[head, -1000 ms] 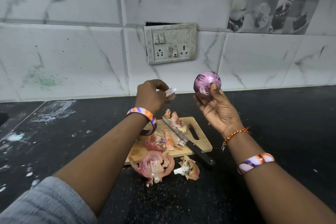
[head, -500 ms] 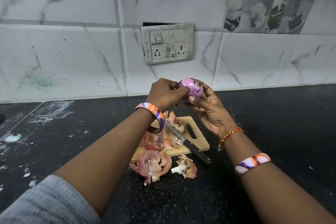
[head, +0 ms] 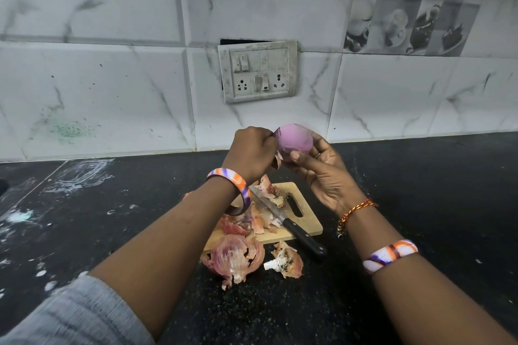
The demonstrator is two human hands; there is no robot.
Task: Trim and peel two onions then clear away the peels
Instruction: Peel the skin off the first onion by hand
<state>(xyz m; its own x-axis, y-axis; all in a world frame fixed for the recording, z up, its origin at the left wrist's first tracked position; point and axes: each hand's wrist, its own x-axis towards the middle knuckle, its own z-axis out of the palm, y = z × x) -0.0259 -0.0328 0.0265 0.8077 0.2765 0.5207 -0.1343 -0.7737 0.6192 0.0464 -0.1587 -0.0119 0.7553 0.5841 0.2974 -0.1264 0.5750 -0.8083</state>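
Observation:
A purple, mostly peeled onion (head: pixel 295 140) is held up above the counter in my right hand (head: pixel 322 171), cupped from below and behind. My left hand (head: pixel 251 152) pinches a strip of loose skin (head: pixel 277 159) at the onion's left side. Below them lies a small wooden cutting board (head: pixel 308 221) with a black-handled knife (head: pixel 291 225) across it and several onion peels (head: pixel 260 221). Two larger peel pieces, a pink one (head: pixel 234 256) and a root-end piece (head: pixel 286 260), sit on the black counter in front of the board. No second onion is in view.
The black stone counter (head: pixel 420 204) carries white smears and specks on the left (head: pixel 78 173). A marble-tiled wall with a switch and socket plate (head: pixel 258 74) rises right behind the board.
My hands came together: the right hand lowered the onion toward the left, and the left hand, earlier apart holding a bit of peel, now grips skin on the onion.

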